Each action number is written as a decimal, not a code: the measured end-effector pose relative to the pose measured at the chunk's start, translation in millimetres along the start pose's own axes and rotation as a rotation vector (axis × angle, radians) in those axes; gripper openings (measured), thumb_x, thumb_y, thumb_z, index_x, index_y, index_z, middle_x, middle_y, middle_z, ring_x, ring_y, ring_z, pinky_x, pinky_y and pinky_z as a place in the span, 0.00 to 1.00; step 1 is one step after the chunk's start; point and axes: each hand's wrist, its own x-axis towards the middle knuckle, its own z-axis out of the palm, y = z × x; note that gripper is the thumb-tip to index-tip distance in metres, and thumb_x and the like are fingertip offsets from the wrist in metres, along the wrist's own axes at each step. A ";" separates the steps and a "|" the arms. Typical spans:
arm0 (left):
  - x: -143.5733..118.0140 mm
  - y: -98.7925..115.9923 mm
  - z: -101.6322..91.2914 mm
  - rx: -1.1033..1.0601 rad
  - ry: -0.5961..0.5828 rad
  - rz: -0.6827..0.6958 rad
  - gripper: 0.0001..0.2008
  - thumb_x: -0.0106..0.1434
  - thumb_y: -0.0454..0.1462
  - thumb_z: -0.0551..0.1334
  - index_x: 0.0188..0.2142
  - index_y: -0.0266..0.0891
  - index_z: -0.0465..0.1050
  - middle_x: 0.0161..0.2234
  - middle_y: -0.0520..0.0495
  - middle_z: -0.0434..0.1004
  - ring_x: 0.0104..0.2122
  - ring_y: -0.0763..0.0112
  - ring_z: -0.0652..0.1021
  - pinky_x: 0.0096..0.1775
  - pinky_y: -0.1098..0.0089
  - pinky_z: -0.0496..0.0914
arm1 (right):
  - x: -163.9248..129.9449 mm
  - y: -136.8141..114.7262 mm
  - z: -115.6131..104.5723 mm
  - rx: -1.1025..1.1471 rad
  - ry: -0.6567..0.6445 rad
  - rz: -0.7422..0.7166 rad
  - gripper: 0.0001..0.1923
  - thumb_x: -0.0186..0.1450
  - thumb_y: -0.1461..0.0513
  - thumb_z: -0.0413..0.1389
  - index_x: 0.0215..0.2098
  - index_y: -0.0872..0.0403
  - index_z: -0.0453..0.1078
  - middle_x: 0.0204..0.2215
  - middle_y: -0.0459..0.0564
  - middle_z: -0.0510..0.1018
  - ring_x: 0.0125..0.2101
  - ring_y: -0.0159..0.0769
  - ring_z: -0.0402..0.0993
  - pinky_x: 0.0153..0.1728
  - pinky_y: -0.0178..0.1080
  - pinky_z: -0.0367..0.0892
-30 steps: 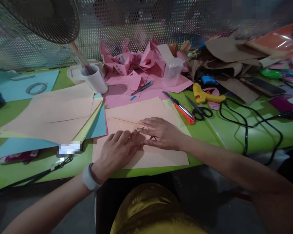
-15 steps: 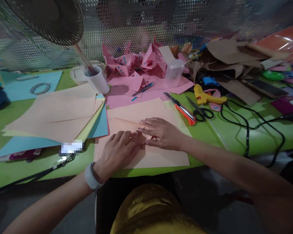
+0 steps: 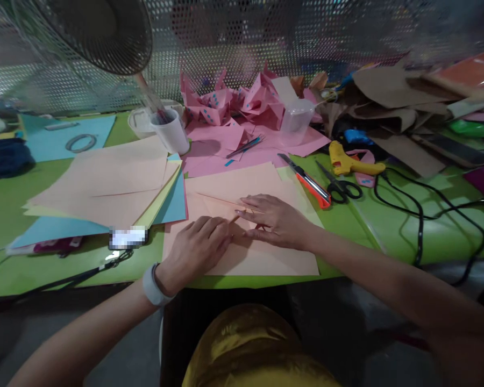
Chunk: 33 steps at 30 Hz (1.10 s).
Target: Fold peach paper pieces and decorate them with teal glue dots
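Head view: both my flat, open hands, left hand [image 3: 197, 248] and right hand [image 3: 276, 221], press the peach paper sheet [image 3: 262, 258], gripping nothing, its raised crease running away up-left from my right fingertips [image 3: 242, 210].

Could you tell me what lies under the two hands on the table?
Both the left hand and right hand press flat on a folded peach paper, which lies on the green table. The fold under the palms is hidden.

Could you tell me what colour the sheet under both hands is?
The sheet is pale peach, seen in the head view.
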 end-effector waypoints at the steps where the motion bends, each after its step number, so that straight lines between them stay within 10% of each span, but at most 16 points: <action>1: -0.9 -0.7 -0.2 -0.007 0.002 0.009 0.06 0.70 0.35 0.56 0.44 0.37 0.69 0.41 0.45 0.80 0.39 0.63 0.78 0.37 0.64 0.73 | 0.1 0.2 0.1 0.000 -0.001 -0.001 0.26 0.71 0.47 0.50 0.59 0.54 0.70 0.62 0.60 0.69 0.63 0.47 0.63 0.62 0.53 0.60; 33: -9.0 -0.8 0.5 -0.056 -0.067 -0.006 0.13 0.72 0.38 0.53 0.47 0.37 0.73 0.51 0.38 0.76 0.47 0.58 0.77 0.46 0.58 0.75 | 0.3 0.7 1.1 0.004 -0.001 0.010 0.27 0.70 0.46 0.51 0.59 0.54 0.71 0.62 0.61 0.68 0.63 0.48 0.63 0.62 0.53 0.60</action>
